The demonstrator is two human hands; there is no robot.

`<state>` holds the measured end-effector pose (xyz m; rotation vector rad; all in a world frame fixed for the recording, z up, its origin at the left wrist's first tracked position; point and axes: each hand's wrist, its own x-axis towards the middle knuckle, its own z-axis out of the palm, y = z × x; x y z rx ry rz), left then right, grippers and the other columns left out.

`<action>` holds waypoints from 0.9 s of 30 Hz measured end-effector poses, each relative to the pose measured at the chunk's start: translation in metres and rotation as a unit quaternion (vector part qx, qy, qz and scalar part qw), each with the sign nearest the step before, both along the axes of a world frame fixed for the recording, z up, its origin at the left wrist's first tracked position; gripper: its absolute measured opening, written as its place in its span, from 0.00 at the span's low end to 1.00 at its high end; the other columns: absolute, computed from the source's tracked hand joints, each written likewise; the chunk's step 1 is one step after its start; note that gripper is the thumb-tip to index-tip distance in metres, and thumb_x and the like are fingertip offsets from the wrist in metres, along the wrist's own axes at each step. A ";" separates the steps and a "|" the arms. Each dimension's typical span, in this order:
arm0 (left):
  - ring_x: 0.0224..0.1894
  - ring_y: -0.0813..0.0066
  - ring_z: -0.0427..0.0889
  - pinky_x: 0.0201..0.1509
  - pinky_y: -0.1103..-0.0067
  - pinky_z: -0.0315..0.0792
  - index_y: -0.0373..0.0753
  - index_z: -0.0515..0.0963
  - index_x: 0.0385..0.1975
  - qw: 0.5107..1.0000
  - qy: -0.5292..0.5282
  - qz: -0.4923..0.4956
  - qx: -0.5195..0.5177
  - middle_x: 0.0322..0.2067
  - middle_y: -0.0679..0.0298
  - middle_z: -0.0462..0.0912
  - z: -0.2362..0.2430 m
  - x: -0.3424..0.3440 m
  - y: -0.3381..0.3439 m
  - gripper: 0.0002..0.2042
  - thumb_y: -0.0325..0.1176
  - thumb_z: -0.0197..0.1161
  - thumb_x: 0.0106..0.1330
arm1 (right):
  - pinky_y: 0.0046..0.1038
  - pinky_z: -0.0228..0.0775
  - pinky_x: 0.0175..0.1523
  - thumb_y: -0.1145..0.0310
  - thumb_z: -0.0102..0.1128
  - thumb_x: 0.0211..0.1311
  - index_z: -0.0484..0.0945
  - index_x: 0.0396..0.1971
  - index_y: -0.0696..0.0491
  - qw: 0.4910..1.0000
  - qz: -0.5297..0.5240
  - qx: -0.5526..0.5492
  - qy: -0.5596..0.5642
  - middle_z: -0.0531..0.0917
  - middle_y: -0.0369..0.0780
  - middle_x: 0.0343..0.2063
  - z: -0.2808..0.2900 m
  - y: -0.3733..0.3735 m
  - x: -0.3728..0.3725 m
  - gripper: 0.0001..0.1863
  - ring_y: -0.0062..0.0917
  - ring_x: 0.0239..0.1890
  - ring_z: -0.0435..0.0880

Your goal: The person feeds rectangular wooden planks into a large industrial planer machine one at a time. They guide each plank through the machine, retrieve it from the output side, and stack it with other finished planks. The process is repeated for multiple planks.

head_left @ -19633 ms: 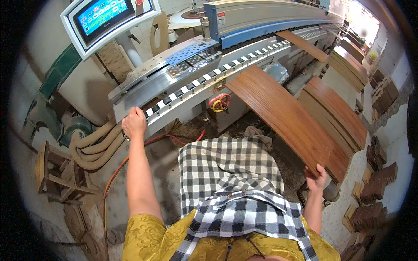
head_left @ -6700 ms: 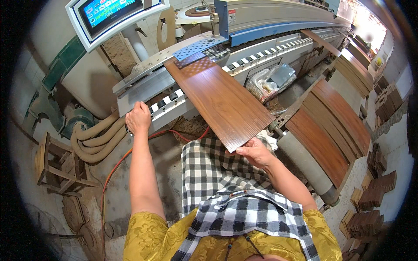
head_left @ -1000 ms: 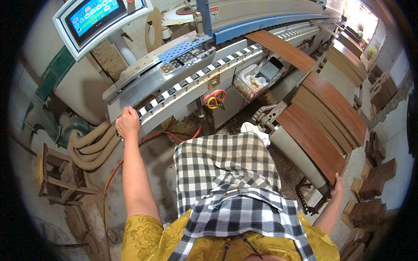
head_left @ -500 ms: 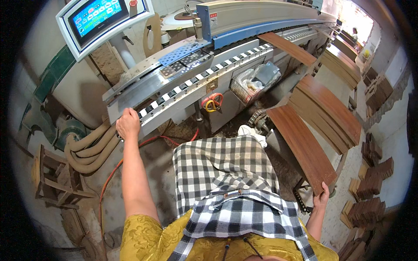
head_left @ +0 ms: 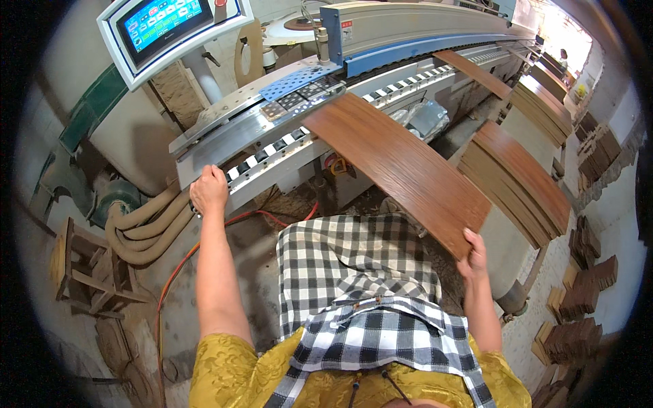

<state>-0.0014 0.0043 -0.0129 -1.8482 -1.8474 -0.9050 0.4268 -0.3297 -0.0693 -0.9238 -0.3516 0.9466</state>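
One long, reddish-brown board (head_left: 401, 173) slants through a workshop, its near end held in a person's right hand (head_left: 474, 257). From those fingers it reaches toward half past ten, its far end above the black-and-white track (head_left: 279, 144) of a long machine (head_left: 428, 30); whether it touches the track cannot be told. The right hand pinches the board at its near end, one fingertip showing on the edge and the other fingers partly hidden. At nine o'clock from the board, well apart from it, the left hand (head_left: 209, 190) is curled at the corner of the metal table (head_left: 231, 139); whether it grips anything cannot be told.

The table is smooth and dull silver, with a blue sheet (head_left: 299, 81) full of round holes above it. Soft, ribbed tan hoses (head_left: 146, 234) loop at eight o'clock from the left hand, and the person's apron (head_left: 360, 265) is black-and-white checked cloth. At one o'clock from the right hand sits a stack of boards (head_left: 510, 180), brown on top and paler at the sides.

The held board is a flat rectangle, its lines bent by the lens, with fine wood-like grain running lengthwise and a faint sheen.
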 end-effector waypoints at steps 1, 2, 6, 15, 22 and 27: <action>0.23 0.53 0.77 0.33 0.65 0.69 0.38 0.73 0.19 1.000 0.001 0.003 -0.003 0.18 0.50 0.77 0.003 0.001 -0.002 0.14 0.39 0.47 0.60 | 0.31 0.67 0.50 0.68 0.55 0.51 0.71 0.41 0.60 0.999 0.034 0.007 0.009 0.78 0.40 0.39 0.015 0.019 -0.017 0.18 0.28 0.42 0.77; 0.23 0.53 0.77 0.33 0.65 0.69 0.38 0.73 0.19 1.000 0.000 0.005 -0.005 0.18 0.50 0.77 0.004 0.002 -0.004 0.14 0.39 0.47 0.60 | 0.30 0.67 0.50 0.68 0.57 0.52 0.70 0.44 0.61 0.998 0.062 0.022 0.013 0.77 0.41 0.41 0.010 0.033 -0.022 0.20 0.26 0.42 0.76; 0.22 0.53 0.77 0.33 0.65 0.69 0.38 0.73 0.19 1.000 -0.001 0.007 -0.006 0.18 0.50 0.77 0.004 0.001 -0.004 0.14 0.39 0.47 0.60 | 0.28 0.65 0.51 0.66 0.58 0.53 0.65 0.48 0.61 0.988 0.150 0.020 0.031 0.75 0.40 0.44 0.031 0.079 -0.067 0.24 0.25 0.45 0.74; 0.22 0.52 0.77 0.34 0.66 0.69 0.38 0.74 0.19 1.000 -0.003 0.003 0.005 0.18 0.50 0.77 0.004 0.002 -0.005 0.14 0.39 0.48 0.59 | 0.29 0.68 0.48 0.70 0.62 0.48 0.69 0.45 0.59 0.920 0.390 0.003 -0.038 0.77 0.41 0.40 0.049 0.109 -0.119 0.23 0.27 0.41 0.77; 0.23 0.52 0.77 0.35 0.67 0.69 0.38 0.74 0.20 1.000 0.003 0.018 -0.008 0.18 0.51 0.77 0.006 0.002 -0.005 0.14 0.39 0.47 0.60 | 0.29 0.68 0.46 0.65 0.63 0.51 0.71 0.42 0.58 0.937 0.336 0.020 -0.090 0.78 0.40 0.38 0.033 0.113 -0.113 0.20 0.25 0.40 0.76; 0.23 0.52 0.77 0.35 0.66 0.68 0.38 0.74 0.20 1.000 0.006 0.017 -0.016 0.18 0.51 0.77 0.007 0.002 -0.006 0.14 0.39 0.47 0.60 | 0.28 0.69 0.44 0.63 0.59 0.54 0.72 0.40 0.59 0.944 0.306 0.029 -0.121 0.78 0.40 0.35 0.020 0.113 -0.110 0.18 0.25 0.37 0.76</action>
